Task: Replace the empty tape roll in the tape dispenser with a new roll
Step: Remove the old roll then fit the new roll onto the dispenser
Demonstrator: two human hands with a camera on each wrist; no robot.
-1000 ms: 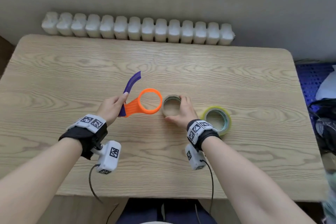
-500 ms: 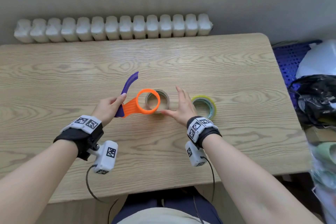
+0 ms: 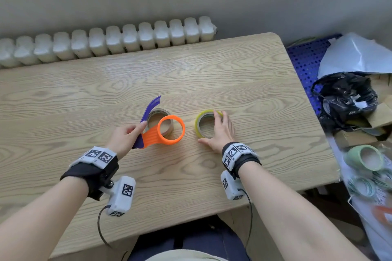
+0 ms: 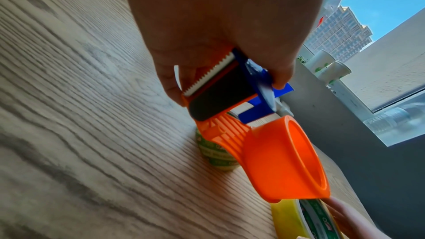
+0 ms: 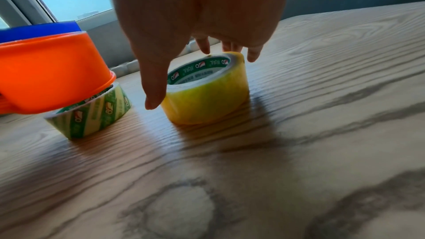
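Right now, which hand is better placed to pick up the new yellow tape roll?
Right. The right hand already spans the new yellow roll, while the left hand holds the orange dispenser.

Looks like home room: wooden table by window, white radiator under sill, bags and boxes on floor beside.

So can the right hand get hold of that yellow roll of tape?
Probably yes: the right hand is already over the yellow roll, fingers spread around its rim, with nothing in between.
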